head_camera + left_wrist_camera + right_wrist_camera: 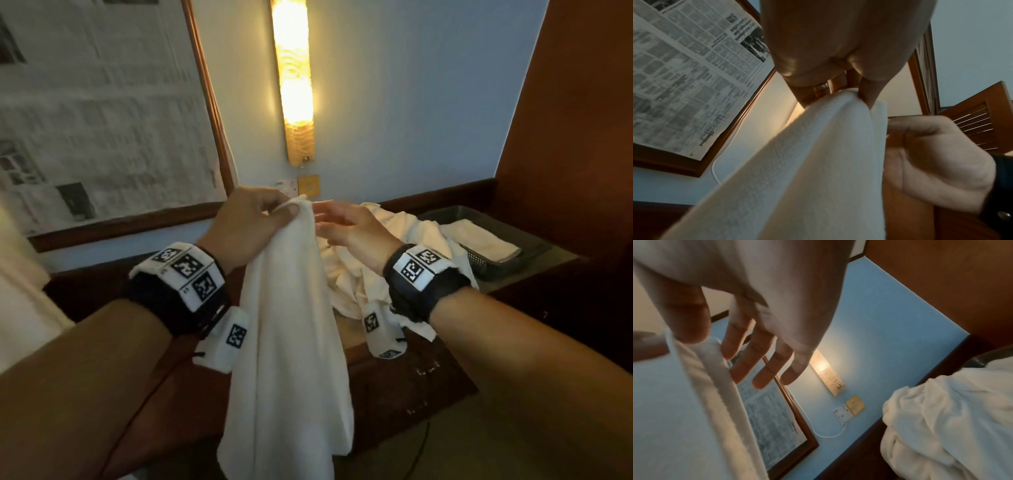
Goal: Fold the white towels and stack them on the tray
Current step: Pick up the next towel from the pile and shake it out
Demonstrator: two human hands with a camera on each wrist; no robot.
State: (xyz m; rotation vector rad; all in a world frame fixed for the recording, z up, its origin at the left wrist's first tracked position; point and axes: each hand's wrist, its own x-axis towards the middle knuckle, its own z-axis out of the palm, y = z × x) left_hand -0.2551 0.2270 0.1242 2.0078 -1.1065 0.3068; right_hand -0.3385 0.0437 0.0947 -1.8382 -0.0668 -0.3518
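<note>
Dim room, lit warm by one wall lamp point(294, 82)

Glare is blown out around the lamp, the worktop point(404, 380) is left in shadow, and wrist views are stretched, with close fingers blurred.

Both forearms are left bare; no sleeves are seen. A wide black band point(181, 294) is worn on the left wrist, and white panels printed with black square-code markers are carried on top of it, three in a row. A white block with another such marker point(228, 339) is hung beneath it, and a thin dark cable is run from there. A similar black band point(424, 281) with white marker panels is worn on the right wrist, with a white marked block point(376, 329) below it. A metal stud is seen on that band. A plain ring point(821, 86) is worn on a finger of the left hand.
</note>
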